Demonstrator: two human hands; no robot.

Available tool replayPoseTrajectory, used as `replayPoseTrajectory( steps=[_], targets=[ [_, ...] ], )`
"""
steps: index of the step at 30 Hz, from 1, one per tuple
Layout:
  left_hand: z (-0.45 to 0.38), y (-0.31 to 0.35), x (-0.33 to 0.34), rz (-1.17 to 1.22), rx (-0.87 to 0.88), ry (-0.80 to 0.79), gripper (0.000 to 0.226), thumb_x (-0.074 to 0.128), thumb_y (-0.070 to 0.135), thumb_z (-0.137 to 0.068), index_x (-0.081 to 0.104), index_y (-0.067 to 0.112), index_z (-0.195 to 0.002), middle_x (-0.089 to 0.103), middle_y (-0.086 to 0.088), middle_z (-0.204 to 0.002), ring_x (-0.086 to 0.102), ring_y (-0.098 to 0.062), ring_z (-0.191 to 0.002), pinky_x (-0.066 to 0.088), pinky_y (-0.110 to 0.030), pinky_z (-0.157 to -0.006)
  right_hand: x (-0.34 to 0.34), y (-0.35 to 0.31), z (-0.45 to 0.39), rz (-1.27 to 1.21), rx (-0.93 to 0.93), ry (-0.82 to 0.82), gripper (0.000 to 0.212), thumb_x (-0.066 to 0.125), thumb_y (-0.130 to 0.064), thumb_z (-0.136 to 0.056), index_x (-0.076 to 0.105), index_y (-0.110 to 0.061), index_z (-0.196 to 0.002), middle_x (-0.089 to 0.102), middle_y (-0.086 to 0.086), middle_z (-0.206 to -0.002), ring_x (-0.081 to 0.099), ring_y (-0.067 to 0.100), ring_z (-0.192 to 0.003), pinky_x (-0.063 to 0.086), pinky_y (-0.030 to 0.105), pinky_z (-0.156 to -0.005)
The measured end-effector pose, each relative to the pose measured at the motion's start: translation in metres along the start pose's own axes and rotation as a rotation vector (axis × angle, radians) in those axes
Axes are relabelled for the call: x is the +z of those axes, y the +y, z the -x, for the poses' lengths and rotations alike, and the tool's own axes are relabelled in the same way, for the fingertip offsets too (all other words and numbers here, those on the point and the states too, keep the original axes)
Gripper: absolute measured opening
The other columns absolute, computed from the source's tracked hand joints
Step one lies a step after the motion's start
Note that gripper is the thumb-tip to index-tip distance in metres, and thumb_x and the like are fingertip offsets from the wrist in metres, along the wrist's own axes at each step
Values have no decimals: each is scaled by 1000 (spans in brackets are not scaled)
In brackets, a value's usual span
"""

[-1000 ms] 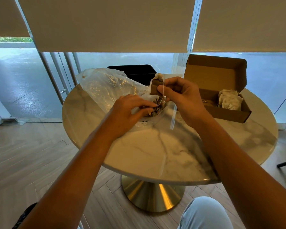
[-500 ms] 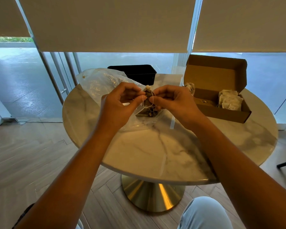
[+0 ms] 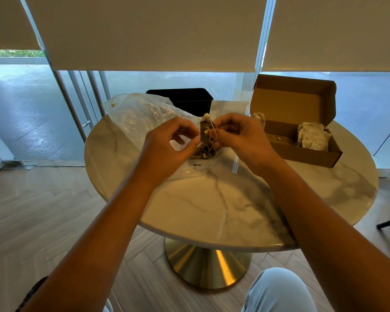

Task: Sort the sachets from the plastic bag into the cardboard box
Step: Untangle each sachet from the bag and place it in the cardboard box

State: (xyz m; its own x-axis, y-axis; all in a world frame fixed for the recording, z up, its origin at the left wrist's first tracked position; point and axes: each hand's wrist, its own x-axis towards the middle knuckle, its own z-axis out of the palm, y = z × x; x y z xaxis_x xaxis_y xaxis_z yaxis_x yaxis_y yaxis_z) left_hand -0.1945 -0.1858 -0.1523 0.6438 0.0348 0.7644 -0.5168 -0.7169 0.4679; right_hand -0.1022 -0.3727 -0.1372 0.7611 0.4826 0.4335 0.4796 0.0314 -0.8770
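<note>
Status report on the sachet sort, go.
Both hands, left hand and right hand, pinching one sachet and its string above the plastic bag. Cardboard box open at right, sachets already inside. Strings look tangled; path to box unobstructed.

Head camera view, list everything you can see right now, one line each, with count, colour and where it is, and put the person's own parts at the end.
Table: one, round white marble top on a gold pedestal, centre.
Plastic bag: one, clear and crumpled, on the table's far left.
Cardboard box: one, brown, lid open, on the table's far right.
Sachets in the box: a small pale pile, count unclear, at its right end.
Held sachet: one, pale with a brown tag and string, raised between both hands.
Black bin: one, behind the table.
Roller blinds: cream, across the windows.
Floor: wood, herringbone.
Left hand: pinches the string.
Right hand: grips the sachet.
Knee: light trousers, bottom right.
</note>
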Motion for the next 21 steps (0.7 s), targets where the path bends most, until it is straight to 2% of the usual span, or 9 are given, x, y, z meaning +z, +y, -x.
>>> replayPoseTrajectory(
  steps=[3,5,8,12,15,21],
  targets=[
    [2,-12,2,-288,93,-151,17,76,29,-86,71,27,-102,58,9,-116,49,-14,-113,39,-25,-94,-5,3,-2,-23,14,71,13,74,-7,-92,72,-18,-99,77,12,-97,75,30,-91,64,45,-83],
    [3,-17,4,-448,76,-213,19,75,38,-83,73,35,-102,52,14,-127,39,-18,-121,34,-30,-99,-7,5,-3,-15,29,100,12,74,-8,-93,72,-20,-98,76,12,-97,75,31,-90,64,46,-83],
    [3,-15,7,-577,31,-233,25,73,41,-83,74,38,-108,47,15,-136,33,-21,-127,32,-32,-102,-3,9,-3,-4,59,98,12,75,-9,-92,72,-19,-96,75,14,-96,75,32,-90,64,46,-82],
    [2,-14,12,-629,-90,-296,34,65,42,-87,68,39,-120,42,11,-138,30,-22,-123,37,-35,-104,1,14,-3,-4,98,86,10,76,-6,-90,72,-14,-96,74,17,-93,74,34,-89,64,48,-82],
    [1,-16,15,-661,-179,-324,35,60,44,-91,65,37,-125,40,11,-135,28,-20,-117,36,-31,-100,2,13,-2,1,110,66,11,74,-5,-91,72,-15,-95,75,15,-93,75,31,-88,64,47,-83],
    [-1,-19,14,-705,-152,-280,26,60,39,-95,72,29,-117,46,10,-129,35,-21,-115,41,-32,-95,3,12,-3,7,107,59,10,74,-6,-92,71,-14,-96,75,15,-94,76,29,-88,64,44,-82]
  ],
)
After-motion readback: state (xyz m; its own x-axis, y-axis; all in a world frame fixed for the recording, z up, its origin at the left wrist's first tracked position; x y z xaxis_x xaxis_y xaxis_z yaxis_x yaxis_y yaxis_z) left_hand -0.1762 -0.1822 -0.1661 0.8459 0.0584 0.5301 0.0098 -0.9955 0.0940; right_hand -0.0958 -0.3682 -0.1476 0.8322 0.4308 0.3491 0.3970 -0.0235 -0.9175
